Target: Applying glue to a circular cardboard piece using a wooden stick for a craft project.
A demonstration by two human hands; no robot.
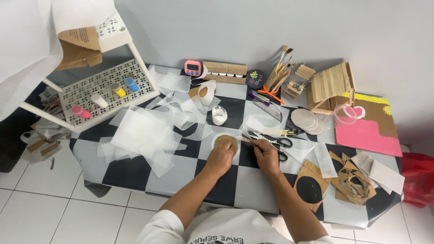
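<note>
The right hand (266, 152) is closed around a thin wooden brush handle (247, 140), whose tip reaches a round brown cardboard disc (226, 143). The left hand (220, 158) presses down on the near edge of that disc, fingers curled over it; the disc lies on a pale round paper sheet (216, 139) on the black-and-grey chequered table (235, 180).

Just beyond the right hand lie black-handled scissors (278, 142), touching the brush's far end or nearly so. Beyond the disc stands a small white pot of glue (219, 115). To the left of the left hand spreads a heap of translucent white paper sheets (144, 133). To the right of the right hand lie brown cardboard offcuts (350, 178), one with a round hole cut out, and a stack of pale round discs (305, 119) farther off.

At the table's far edge sit a pink digital timer (192, 68), a brown cardboard box of small jars (224, 72), a holder of brushes and sticks (278, 74) and a small house of flat wooden sticks (332, 86), beside a pink, yellow and brown painted board (370, 131).

Both forearms reach in from the near edge, converging on the disc, wrists low over the table.
</note>
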